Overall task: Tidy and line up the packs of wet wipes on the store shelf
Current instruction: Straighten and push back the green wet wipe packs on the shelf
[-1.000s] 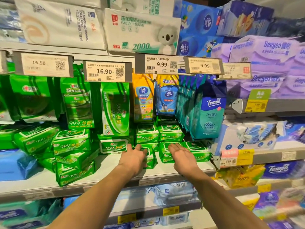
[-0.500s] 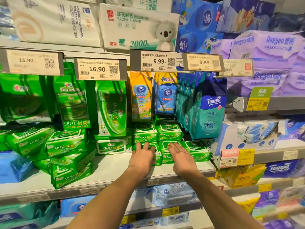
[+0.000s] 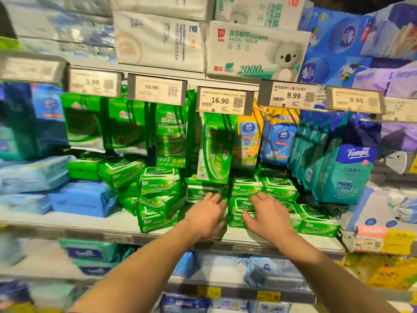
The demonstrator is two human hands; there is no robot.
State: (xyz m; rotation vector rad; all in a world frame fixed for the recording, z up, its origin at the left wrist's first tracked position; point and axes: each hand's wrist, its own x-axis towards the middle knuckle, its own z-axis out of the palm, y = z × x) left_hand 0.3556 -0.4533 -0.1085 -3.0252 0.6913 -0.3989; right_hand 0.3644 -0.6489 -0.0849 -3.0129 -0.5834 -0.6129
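Note:
Small green wet wipe packs [image 3: 244, 184] lie stacked in the middle of the shelf [image 3: 90, 224]. My left hand [image 3: 207, 215] has its fingers spread, fingertips touching a low green pack [image 3: 197, 195] under a tall upright green pack [image 3: 216, 150]. My right hand [image 3: 268, 218] lies flat, fingers apart, on the front bottom row of packs [image 3: 235, 213]. One more green pack [image 3: 316, 219] lies to its right. Left of my hands a pile of green packs [image 3: 158, 199] leans untidily. Neither hand grips anything that I can see.
Teal Tempo packs [image 3: 345, 172] stand to the right; blue packs [image 3: 83, 197] lie to the left. Price tags [image 3: 223, 101] hang from the shelf above, with green pouches behind them. Tissue boxes fill the top shelf, and more packs sit on the lower shelves.
My view has swung left and closer. Both hands have pushed slightly forward onto the green packs; the left hand has shifted left to the pack under the upright one.

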